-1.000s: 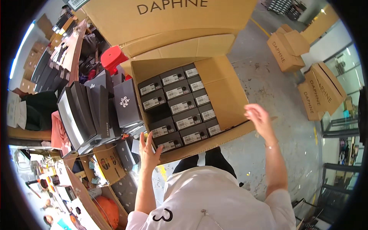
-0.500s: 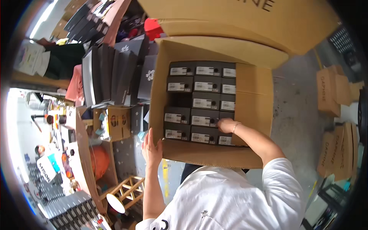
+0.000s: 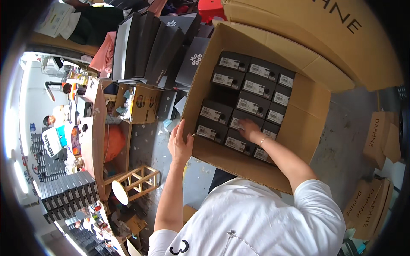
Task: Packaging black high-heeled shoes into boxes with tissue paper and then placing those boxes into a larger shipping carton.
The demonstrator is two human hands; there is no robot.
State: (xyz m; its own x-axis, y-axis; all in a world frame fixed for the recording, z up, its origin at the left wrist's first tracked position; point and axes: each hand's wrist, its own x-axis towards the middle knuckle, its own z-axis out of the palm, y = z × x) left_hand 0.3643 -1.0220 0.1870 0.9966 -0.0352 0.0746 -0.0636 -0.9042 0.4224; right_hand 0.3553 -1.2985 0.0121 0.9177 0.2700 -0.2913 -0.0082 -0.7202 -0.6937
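Note:
An upright brown cardboard carton [image 3: 314, 100] stands before me, slanted in view. Inside it are several dark grey shoeboxes [image 3: 253, 104] in columns, white-labelled ends up. A dark gap shows in the left column, between its upper and lower boxes. My right hand [image 3: 251, 129] rests on a shoebox in the middle column, partly covering its label; the fingers are slightly bent and not closed round it. At the carton's near left corner, my left hand [image 3: 181, 147] lies along the outside of the wall. Its fingers are stretched upward and its thumb stands apart.
A large cardboard panel [image 3: 307, 36] leans beyond the carton. Dark upright boxes [image 3: 158, 51] stand at the far left, by a cluttered workbench [image 3: 96, 128]. A wooden stool [image 3: 136, 184] lies tipped on the floor. More brown cartons [image 3: 369, 205] are on the right.
The carton and its boxes have turned clockwise in view. My right hand has shifted from between the middle and right columns onto a middle-column shoebox. My left hand stays at the corner.

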